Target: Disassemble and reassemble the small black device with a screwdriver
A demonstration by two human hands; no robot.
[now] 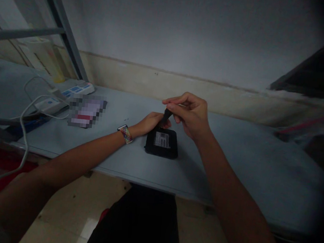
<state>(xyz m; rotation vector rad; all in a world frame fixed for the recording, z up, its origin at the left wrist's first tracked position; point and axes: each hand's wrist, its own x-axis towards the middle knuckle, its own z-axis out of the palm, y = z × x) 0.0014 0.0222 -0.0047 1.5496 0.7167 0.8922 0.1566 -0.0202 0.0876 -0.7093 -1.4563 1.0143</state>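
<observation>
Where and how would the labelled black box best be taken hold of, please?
I'd probably grip the black box by its left and right sides, coming from the near edge: it lies flat and its near end is uncovered, while the left hand and dark tool are at its far end.

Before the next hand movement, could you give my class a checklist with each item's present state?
1. Tool held: ok, in the right hand's fingers.
2. Box label side up: ok, the label shows.
3. Tool tip seated on the box: cannot tell, too dark.
4. Left hand gripping the box: cannot tell; it is at the far edge.
5. Label readable: not ok, print too small.
6. Cable away from the box: ok, off to the left.
</observation>
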